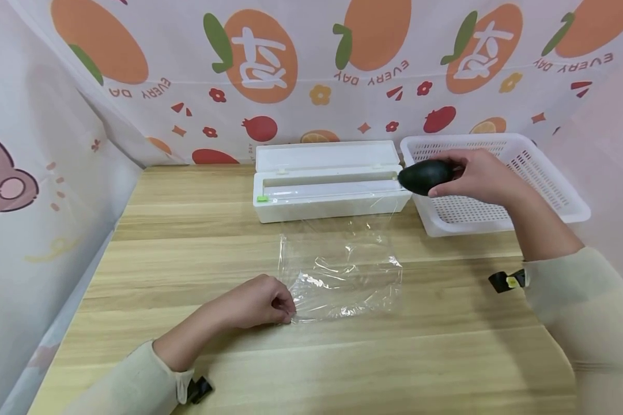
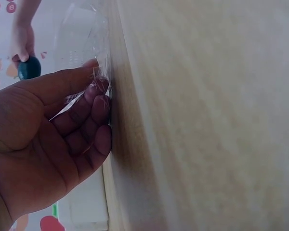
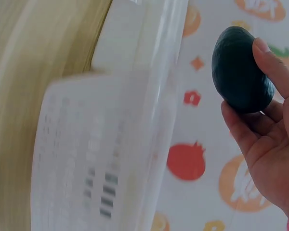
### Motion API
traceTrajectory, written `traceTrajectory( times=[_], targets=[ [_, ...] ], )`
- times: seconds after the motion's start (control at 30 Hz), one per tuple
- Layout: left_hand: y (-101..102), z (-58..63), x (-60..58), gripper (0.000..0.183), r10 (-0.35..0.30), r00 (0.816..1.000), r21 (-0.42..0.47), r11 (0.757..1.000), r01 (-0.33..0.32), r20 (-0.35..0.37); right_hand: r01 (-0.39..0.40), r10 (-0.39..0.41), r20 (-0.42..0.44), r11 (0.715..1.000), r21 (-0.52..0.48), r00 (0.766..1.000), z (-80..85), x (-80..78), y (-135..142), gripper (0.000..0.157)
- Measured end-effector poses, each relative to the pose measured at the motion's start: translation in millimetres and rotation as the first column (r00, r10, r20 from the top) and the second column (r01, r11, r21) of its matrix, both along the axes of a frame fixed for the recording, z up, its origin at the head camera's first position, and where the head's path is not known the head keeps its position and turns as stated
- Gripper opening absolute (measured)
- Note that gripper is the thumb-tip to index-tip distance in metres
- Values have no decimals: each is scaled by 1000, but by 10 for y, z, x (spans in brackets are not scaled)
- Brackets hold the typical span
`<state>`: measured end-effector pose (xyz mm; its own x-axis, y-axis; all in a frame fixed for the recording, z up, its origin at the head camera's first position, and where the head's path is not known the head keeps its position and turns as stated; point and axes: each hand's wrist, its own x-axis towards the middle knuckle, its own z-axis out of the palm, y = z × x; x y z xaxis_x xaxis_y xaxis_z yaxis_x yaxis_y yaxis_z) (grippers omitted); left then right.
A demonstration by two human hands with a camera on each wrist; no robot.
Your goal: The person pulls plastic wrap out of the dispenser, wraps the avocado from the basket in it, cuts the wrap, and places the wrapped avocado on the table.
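Note:
A sheet of clear plastic wrap [image 1: 342,271] stretches over the wooden table from a white wrap dispenser box [image 1: 332,206]. At the sheet's near left corner, my left hand [image 1: 259,302] pinches the film between thumb and fingertips, low against the tabletop; the left wrist view shows the crumpled film edge [image 2: 97,74] there. My right hand [image 1: 479,176] grips a dark green avocado [image 1: 424,176] by one end, raised over the left side of a white plastic basket [image 1: 555,199]. Fingers and thumb lie around the avocado in the right wrist view, leaving most of its skin showing.
The dispenser's lid [image 1: 327,155] stands open at the back, with a small green piece [image 1: 261,199] at its front left corner. Behind everything hangs a fruit-print curtain [image 1: 316,75]. Bare wooden table [image 1: 187,242] spreads to the left of the film.

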<state>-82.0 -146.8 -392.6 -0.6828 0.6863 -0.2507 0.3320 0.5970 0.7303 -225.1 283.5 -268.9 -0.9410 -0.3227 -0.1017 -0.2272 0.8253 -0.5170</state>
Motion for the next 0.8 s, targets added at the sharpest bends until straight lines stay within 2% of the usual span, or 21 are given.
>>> traceTrajectory(
  times=[0.3, 0.47, 0.67, 0.8],
  targets=[
    [-4, -36, 5, 11, 0, 1000, 6, 1000, 0, -11, -80, 75, -48, 993, -92, 996, -175, 233, -394, 73],
    [-2, -58, 9, 11, -4, 1000, 6, 1000, 4, -25, -76, 72, -33, 984, -162, 997, -335, 316, -542, 73],
    [5, -55, 7, 10, -6, 1000, 5, 1000, 6, -24, -33, 45, 38, 963, -266, 998, -546, 417, -694, 74],
    [13, -49, 8, 9, -2, 1000, 2, 1000, 2, -20, -33, 51, 49, 947, -321, 997, -692, 454, -766, 74]
  ],
)
